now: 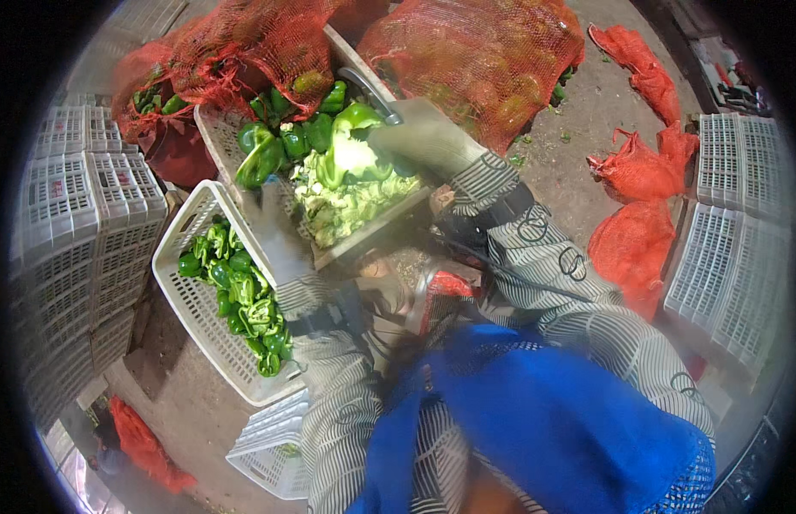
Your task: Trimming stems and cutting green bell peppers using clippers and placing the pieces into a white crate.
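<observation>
My gloved right hand (423, 137) is closed around a curved knife (369, 89), whose grey blade points away to the upper left. Against its fingers sits a large green bell pepper (357, 141), cut open with its pale inside showing. My gloved left hand (282, 238), smeared by motion, is between the two crates, just below another green pepper (259, 156); whether its fingers touch that pepper is unclear. Beneath both hands, a grey crate (363, 236) contains whole peppers and a heap of pale pepper cores (342, 204).
A white crate (188, 295) of green pepper pieces (244, 291) stands at the left. Red mesh sacks (475, 60) lie beyond. Stacked white crates (59, 214) rise at far left, more crates (732, 248) at right. Empty red sacks (633, 248) and a tipped crate (269, 458) lie on the floor.
</observation>
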### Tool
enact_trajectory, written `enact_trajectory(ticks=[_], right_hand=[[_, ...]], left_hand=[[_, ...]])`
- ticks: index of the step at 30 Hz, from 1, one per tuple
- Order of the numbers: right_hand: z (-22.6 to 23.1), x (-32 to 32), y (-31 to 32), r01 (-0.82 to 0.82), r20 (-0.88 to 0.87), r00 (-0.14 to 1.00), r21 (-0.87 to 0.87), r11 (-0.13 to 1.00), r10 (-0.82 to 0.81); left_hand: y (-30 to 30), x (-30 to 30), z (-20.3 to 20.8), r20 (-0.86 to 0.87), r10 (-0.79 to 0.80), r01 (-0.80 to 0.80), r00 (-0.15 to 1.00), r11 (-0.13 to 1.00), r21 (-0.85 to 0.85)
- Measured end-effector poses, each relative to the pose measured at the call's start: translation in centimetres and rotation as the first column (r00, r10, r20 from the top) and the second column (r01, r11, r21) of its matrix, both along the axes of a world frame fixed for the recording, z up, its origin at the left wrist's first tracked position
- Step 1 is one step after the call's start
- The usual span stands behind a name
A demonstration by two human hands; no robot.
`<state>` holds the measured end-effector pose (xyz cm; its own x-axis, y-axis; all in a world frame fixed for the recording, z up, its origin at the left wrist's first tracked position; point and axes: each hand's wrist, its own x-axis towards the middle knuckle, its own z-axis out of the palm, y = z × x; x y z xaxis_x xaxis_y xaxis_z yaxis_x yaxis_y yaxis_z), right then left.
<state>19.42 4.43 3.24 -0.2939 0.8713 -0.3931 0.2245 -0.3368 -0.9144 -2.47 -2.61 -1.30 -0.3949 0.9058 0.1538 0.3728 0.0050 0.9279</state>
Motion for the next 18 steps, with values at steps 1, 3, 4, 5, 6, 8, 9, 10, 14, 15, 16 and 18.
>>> enact_trajectory(ticks=[1,3,4,5,6,8,9,10,14,15,16,18], right_hand=[[0.7,-0.1,0.6,-0.095,0.104,0.99,-0.02,0.995,0.097],[1.1,1.2,1.6,-0.104,0.236,0.968,0.067,0.992,0.085],[1.0,1.9,2.3,-0.169,0.366,0.923,0.106,0.98,0.12],[0.1,2.1,2.7,-0.253,0.478,0.863,0.122,0.96,0.166],[-0.5,1.0,2.6,-0.286,0.464,0.87,0.196,0.938,0.168],[-1.8,-0.4,2.6,-0.301,0.439,0.883,0.251,0.92,0.169],[-2.2,-0.5,2.7,-0.295,0.42,0.896,0.316,0.902,0.146],[-2.5,-0.4,2.9,-0.366,0.438,0.87,0.268,0.891,0.225],[-0.6,0.1,3.7,-0.359,0.232,0.92,0.179,0.916,0.315],[0.0,0.4,3.6,-0.359,0.24,0.919,0.179,0.916,0.313],[0.6,0.6,3.5,-0.324,0.207,0.935,0.158,0.933,0.289],[0.6,-1.1,3.0,-0.33,0.108,0.942,0.095,0.939,0.319]], left_hand=[[0.1,0.4,0.7,0.147,0.117,-0.118,0.982,0.993,-0.005],[0.6,4.2,2.8,0.029,0.097,-0.099,0.995,0.994,0.052],[0.9,6.1,4.1,-0.039,-0.17,0.172,0.985,0.984,0.04],[0.9,6.8,4.3,-0.107,-0.413,0.415,0.904,0.91,-0.002],[0.8,6.0,3.1,-0.324,-0.411,0.441,0.852,0.897,0.019],[1.2,5.3,2.0,-0.511,-0.431,0.46,0.744,0.885,-0.076],[1.2,5.4,1.9,-0.507,-0.433,0.456,0.745,0.886,-0.086],[1.1,5.5,1.7,-0.415,-0.443,0.418,0.795,0.895,-0.154],[1.8,5.5,1.8,-0.11,-0.372,0.352,0.922,0.921,-0.164],[2.1,5.7,1.9,-0.035,-0.305,0.298,0.952,0.944,-0.141],[2.4,6.0,2.1,-0.028,-0.307,0.301,0.951,0.944,-0.134],[2.2,5.0,2.2,0.208,-0.23,0.281,0.951,0.922,-0.266]])
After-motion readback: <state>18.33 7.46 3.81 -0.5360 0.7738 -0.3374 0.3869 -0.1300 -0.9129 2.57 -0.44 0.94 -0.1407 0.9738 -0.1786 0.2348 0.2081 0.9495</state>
